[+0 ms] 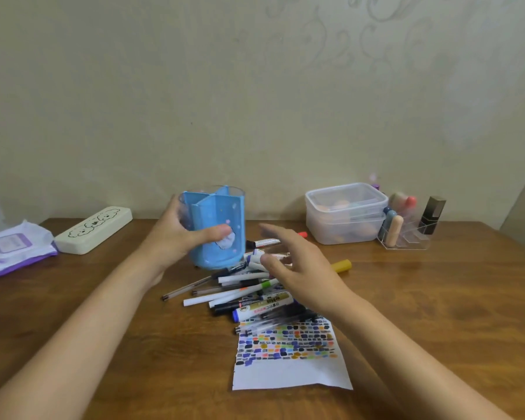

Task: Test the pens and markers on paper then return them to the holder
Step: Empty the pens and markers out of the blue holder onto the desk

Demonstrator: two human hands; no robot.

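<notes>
My left hand [179, 234] grips the blue pen holder [217, 219], its thumb across the front; the holder is upright, slightly tilted, at or just above the table, and looks empty inside. A pile of pens and markers [243, 292] lies on the table in front of it. My right hand [297, 268] hovers over the pile with fingers spread and holds nothing. A sheet of paper [288, 371] covered in coloured test marks lies nearer to me, partly under the pile. A yellow marker [341, 265] and an orange-tipped one [302, 234] poke out to the right.
A cream pencil case [93, 230] and a purple wipes pack [15, 248] lie at the back left. A lidded clear plastic box [344, 213] and a clear cosmetics organiser [406, 228] stand at the back right. The wall rises directly behind the wooden table [437, 298].
</notes>
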